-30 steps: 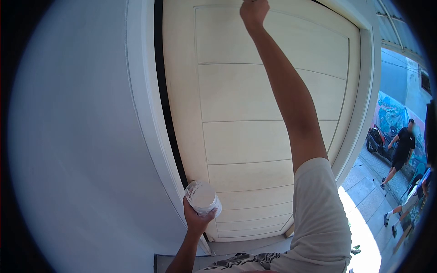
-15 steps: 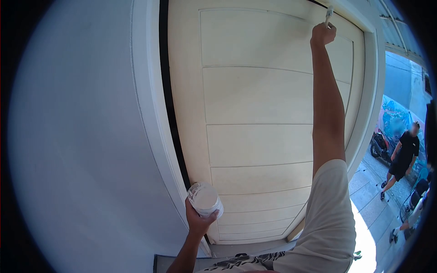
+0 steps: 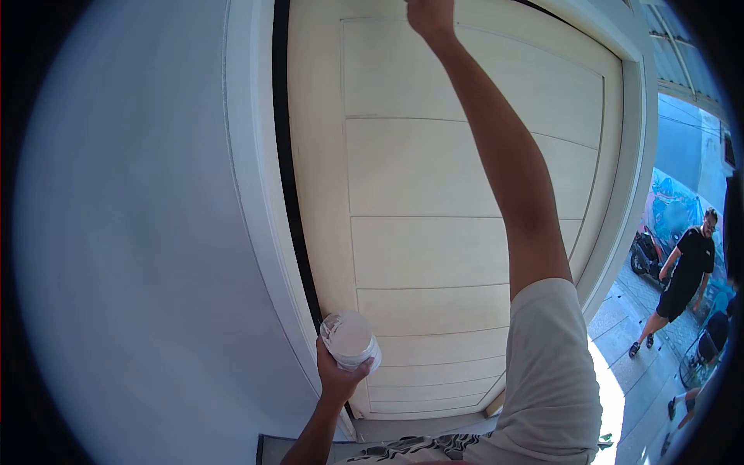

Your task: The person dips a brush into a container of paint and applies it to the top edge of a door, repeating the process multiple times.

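My left hand (image 3: 341,380) is wrapped round a white plastic tub (image 3: 348,333) of pale paint, with paint smeared on its rim. The tub is near the lower left of a cream panelled door (image 3: 434,248). High up at the top edge of the view is my right hand (image 3: 432,17), raised in front of the upper part of the door. Its fingers look closed, and the frame edge cuts them off. The paintbrush seen in that hand in the earlier frame is now beyond the view.
A white door frame (image 3: 252,155) and a plain wall (image 3: 147,232) stand on the left. At right, a person in dark clothes (image 3: 686,267) walks on the paved lane (image 3: 616,310), near a parked motorbike (image 3: 647,252) and a painted wall. A second person's legs show lower right.
My right arm has swept left along the door's top, taking the paintbrush out of view. My left hand and the tub have stayed put. The person outside has stepped along the lane.
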The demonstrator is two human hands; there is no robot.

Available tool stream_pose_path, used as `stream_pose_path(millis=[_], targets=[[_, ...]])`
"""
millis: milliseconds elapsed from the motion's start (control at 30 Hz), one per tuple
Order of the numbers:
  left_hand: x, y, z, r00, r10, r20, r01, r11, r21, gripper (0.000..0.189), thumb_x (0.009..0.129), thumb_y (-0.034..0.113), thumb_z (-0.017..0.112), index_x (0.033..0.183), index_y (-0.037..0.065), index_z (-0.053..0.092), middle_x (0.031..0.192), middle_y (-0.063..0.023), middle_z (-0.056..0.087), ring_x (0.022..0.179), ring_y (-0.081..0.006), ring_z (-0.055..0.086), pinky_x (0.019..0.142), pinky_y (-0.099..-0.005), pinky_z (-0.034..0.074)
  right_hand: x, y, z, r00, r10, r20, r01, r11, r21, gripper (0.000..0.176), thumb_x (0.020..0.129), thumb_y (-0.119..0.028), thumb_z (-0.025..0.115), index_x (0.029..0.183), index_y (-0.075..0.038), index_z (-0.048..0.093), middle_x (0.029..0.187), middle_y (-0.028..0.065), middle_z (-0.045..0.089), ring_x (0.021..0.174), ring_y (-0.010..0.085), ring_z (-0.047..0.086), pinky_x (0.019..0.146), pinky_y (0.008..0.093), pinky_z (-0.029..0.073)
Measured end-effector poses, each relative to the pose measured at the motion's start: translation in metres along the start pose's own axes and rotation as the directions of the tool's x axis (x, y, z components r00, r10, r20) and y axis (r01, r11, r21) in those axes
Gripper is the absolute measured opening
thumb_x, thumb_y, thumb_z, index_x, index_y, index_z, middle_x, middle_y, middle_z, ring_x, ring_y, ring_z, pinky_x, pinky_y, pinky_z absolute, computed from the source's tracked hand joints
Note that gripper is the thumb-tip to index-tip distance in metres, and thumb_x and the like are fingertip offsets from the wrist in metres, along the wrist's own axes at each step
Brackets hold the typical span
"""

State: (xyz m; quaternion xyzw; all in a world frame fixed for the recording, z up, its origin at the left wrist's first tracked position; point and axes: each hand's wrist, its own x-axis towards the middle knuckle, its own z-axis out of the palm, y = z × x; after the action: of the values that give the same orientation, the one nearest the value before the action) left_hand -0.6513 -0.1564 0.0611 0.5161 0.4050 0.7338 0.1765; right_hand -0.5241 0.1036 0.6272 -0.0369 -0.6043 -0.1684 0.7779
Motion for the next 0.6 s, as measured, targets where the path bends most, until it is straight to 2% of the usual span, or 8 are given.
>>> stream_pose_path(millis=[100, 133, 233, 300, 433, 533, 567, 600], targets=[[-0.002, 0.000, 0.000, 1.000, -0.011, -0.001, 0.011, 1.000, 0.010, 0.088, 0.062, 0.005, 0.085, 0.137, 0.004, 0.037, 0.127, -0.0128, 0.053, 0.120, -0.0250, 0.055, 0.105, -0.0403, 0.045, 0.013, 0.051, -0.079, 0.996, 0.094, 0.004, -0.093, 0.992, -0.087, 0.016, 0.092, -0.009, 0.060, 0.105, 0.000, 0.063, 0.086, 0.0205, 0.067, 0.077, 0.0348, 0.066, 0.067, 0.0434, 0.052], [-0.001, 0.000, 0.000, 1.000, -0.020, -0.003, 0.020, 1.000, 0.011, 0.089, 0.062, 0.005, 0.085, 0.137, 0.003, 0.037, 0.127, -0.0129, 0.052, 0.120, -0.0251, 0.055, 0.105, -0.0404, 0.044, 0.022, 0.099, -0.102, 0.998, -0.053, -0.023, 0.037, 0.893, -0.449, 0.026, 0.086, -0.013, 0.065, 0.108, -0.002, 0.068, 0.089, 0.0160, 0.074, 0.080, 0.0270, 0.071, 0.076, 0.0373, 0.054], [-0.002, -0.007, -0.001, 1.000, -0.010, -0.009, 0.011, 0.999, 0.033, 0.090, 0.062, 0.005, 0.085, 0.137, 0.003, 0.037, 0.128, -0.0131, 0.052, 0.121, -0.0254, 0.054, 0.105, -0.0406, 0.044, 0.005, 0.108, -0.152, 0.954, 0.188, -0.232, -0.253, 0.921, -0.297, 0.028, 0.086, -0.011, 0.065, 0.109, 0.005, 0.066, 0.085, 0.0202, 0.071, 0.079, 0.0321, 0.070, 0.074, 0.0428, 0.054], [-0.003, -0.005, 0.000, 1.000, -0.028, -0.012, 0.028, 0.999, 0.021, 0.090, 0.062, 0.005, 0.085, 0.137, 0.003, 0.037, 0.128, -0.0131, 0.052, 0.121, -0.0255, 0.054, 0.105, -0.0409, 0.044, 0.000, 0.110, -0.160, 0.787, 0.368, -0.496, -0.464, 0.882, -0.081, 0.027, 0.085, -0.008, 0.065, 0.109, 0.006, 0.065, 0.091, 0.0209, 0.070, 0.080, 0.0303, 0.070, 0.072, 0.0410, 0.055], [-0.004, -0.008, 0.000, 1.000, -0.019, -0.022, 0.019, 0.999, 0.032, 0.091, 0.061, 0.004, 0.085, 0.138, 0.003, 0.036, 0.128, -0.0132, 0.052, 0.122, -0.0258, 0.054, 0.106, -0.0414, 0.044, 0.006, 0.106, -0.123, 0.725, 0.355, -0.590, -0.407, 0.912, 0.048, 0.024, 0.085, -0.005, 0.064, 0.107, 0.007, 0.062, 0.094, 0.0246, 0.068, 0.081, 0.0335, 0.069, 0.072, 0.0414, 0.055], [-0.004, -0.012, 0.001, 0.999, -0.022, -0.037, 0.023, 1.000, 0.021, 0.093, 0.060, 0.004, 0.083, 0.140, 0.003, 0.035, 0.130, -0.0148, 0.052, 0.122, -0.0268, 0.054, 0.106, -0.0418, 0.044, -0.004, 0.062, -0.048, 0.774, 0.320, -0.547, -0.393, 0.919, -0.018, 0.028, 0.084, -0.012, 0.068, 0.106, 0.005, 0.066, 0.090, 0.0225, 0.070, 0.080, 0.0338, 0.069, 0.075, 0.0419, 0.054], [-0.004, -0.012, 0.001, 0.999, -0.025, -0.036, 0.026, 0.999, 0.021, 0.093, 0.060, 0.004, 0.083, 0.140, 0.003, 0.035, 0.130, -0.0148, 0.052, 0.122, -0.0268, 0.054, 0.106, -0.0418, 0.044, -0.009, 0.067, -0.020, 0.815, 0.157, -0.558, -0.229, 0.972, -0.060, 0.016, 0.091, -0.007, 0.059, 0.104, 0.002, 0.062, 0.084, 0.0217, 0.066, 0.078, 0.0381, 0.065, 0.068, 0.0460, 0.051], [-0.004, -0.011, 0.001, 0.999, -0.029, -0.038, 0.030, 0.999, 0.032, 0.093, 0.061, 0.005, 0.083, 0.140, 0.003, 0.036, 0.130, -0.0147, 0.052, 0.122, -0.0268, 0.054, 0.106, -0.0418, 0.044, -0.017, 0.039, -0.004, 0.848, 0.193, -0.494, -0.210, 0.977, 0.022, 0.016, 0.090, -0.006, 0.059, 0.103, 0.004, 0.062, 0.083, 0.0236, 0.066, 0.077, 0.0406, 0.064, 0.068, 0.0480, 0.050]])
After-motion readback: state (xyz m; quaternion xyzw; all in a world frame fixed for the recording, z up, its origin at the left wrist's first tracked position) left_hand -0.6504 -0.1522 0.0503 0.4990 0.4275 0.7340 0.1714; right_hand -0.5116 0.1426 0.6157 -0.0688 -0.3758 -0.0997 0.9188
